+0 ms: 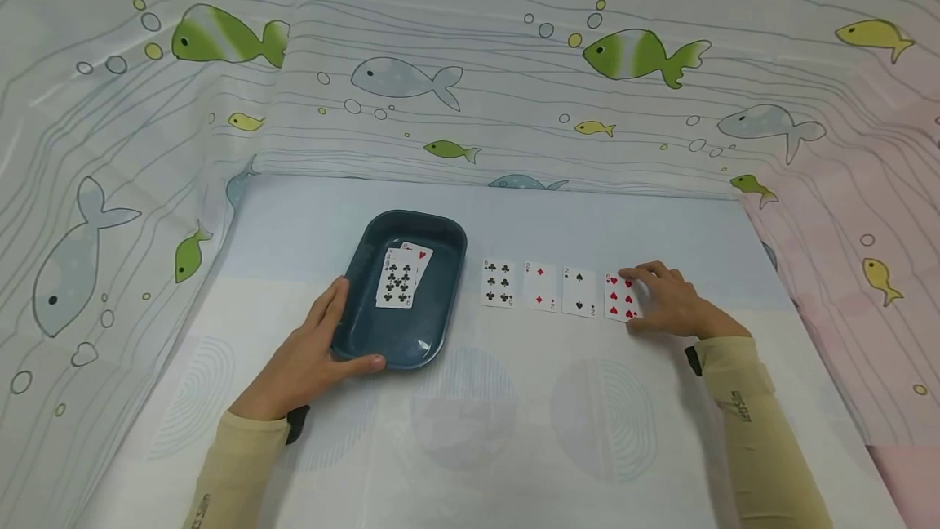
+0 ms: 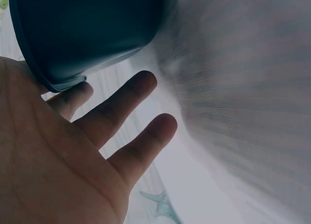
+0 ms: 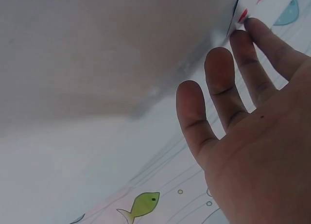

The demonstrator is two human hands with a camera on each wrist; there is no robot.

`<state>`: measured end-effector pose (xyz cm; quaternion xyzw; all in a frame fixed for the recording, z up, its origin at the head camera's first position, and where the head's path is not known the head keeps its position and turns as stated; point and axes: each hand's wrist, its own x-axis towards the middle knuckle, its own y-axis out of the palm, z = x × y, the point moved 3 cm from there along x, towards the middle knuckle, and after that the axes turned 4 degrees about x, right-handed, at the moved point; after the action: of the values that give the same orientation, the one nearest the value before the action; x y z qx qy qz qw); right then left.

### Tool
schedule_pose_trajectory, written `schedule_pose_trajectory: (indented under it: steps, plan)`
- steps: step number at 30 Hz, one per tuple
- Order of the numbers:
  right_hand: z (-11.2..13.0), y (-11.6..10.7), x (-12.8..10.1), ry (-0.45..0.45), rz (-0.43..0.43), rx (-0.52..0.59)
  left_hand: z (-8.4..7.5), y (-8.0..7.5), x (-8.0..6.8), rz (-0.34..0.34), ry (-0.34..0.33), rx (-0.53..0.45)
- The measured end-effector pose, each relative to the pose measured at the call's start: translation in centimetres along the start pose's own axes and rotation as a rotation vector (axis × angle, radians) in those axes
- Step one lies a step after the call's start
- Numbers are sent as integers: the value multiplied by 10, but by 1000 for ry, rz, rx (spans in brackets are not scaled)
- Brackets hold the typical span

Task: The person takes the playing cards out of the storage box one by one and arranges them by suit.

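Note:
A dark blue tray (image 1: 437, 325) stands on the table with a small stack of playing cards in it, a nine of clubs (image 1: 396, 288) on top and a heart card (image 1: 422, 256) partly under it. My left hand (image 1: 308, 357) rests against the tray's left side, thumb along the near rim, fingers mostly straight in the left wrist view. Right of the tray, a six of clubs (image 1: 497, 282), two of diamonds (image 1: 539, 286) and two of spades (image 1: 578, 292) lie in a row. At the row's right end my right hand (image 1: 671, 300) pinches a six of hearts (image 1: 615, 298) between fingertips and thumb.
The white tablecloth (image 1: 485, 464) has pale round patterns. Fish-printed sheeting (image 1: 514, 104) rises behind the table and along both sides.

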<state>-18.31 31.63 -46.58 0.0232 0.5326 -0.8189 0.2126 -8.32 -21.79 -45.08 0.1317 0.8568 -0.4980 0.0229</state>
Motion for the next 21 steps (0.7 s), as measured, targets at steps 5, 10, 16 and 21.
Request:
schedule_pose_trajectory:
  steps: [5, 10, 16, 21]
  plan:
    - [-1, -1, -1, 1, -4, 2, 0, 0, 0, -4, 4, -6]
    - [1, -1, 2, 4, -12, 17, 0, 0, 0, -7, 6, -2]
    - [4, 1, 9, -12, -61, 50, 0, 0, 0, -11, 8, -2]
    - [14, 2, 15, -51, -112, 94, 1, 0, 0, -13, 7, 0]
